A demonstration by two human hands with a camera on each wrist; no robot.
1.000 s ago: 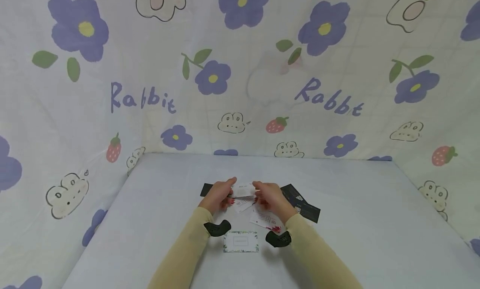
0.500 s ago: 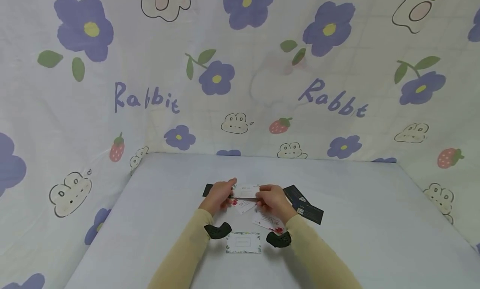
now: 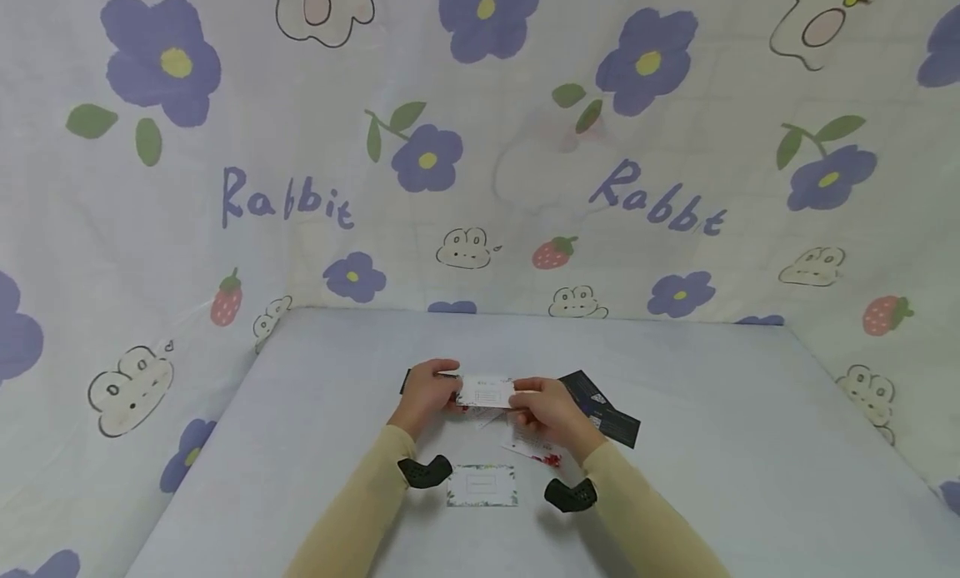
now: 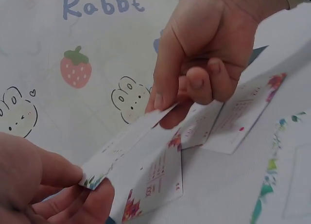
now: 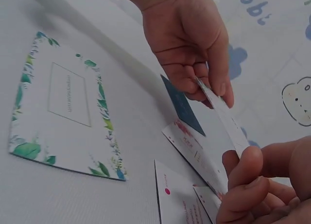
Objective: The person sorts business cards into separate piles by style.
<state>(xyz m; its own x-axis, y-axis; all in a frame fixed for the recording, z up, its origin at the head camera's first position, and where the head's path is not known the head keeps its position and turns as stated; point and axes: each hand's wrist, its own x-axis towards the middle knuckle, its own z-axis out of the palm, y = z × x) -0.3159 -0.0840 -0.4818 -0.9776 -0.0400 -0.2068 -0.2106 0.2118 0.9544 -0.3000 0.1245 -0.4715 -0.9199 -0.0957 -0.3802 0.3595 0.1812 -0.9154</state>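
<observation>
A white business card with green leaf corners [image 3: 485,391] is stretched between both hands above the table. My left hand [image 3: 424,396] pinches its left end, thumb on top and fingers beneath, as the left wrist view shows. At the other end, my right hand [image 3: 553,411] pinches the card between thumb and fingers. Under it lie white cards with red flowers, one of them [image 4: 158,182] directly below the held card and another [image 4: 243,117] beyond it. Nearer the body, a leaf-bordered white card [image 3: 482,485] lies flat between the forearms.
Dark cards [image 3: 618,426] overlap on the table to the right of my right hand. Another dark card [image 5: 183,105] lies beneath my left hand, partly hidden. A patterned cloth [image 3: 465,186] hangs behind the table and along its sides.
The held card has come slightly toward the body and its printed face now shows a boxed design. Both hands have shifted with it; the cards on the table have stayed put.
</observation>
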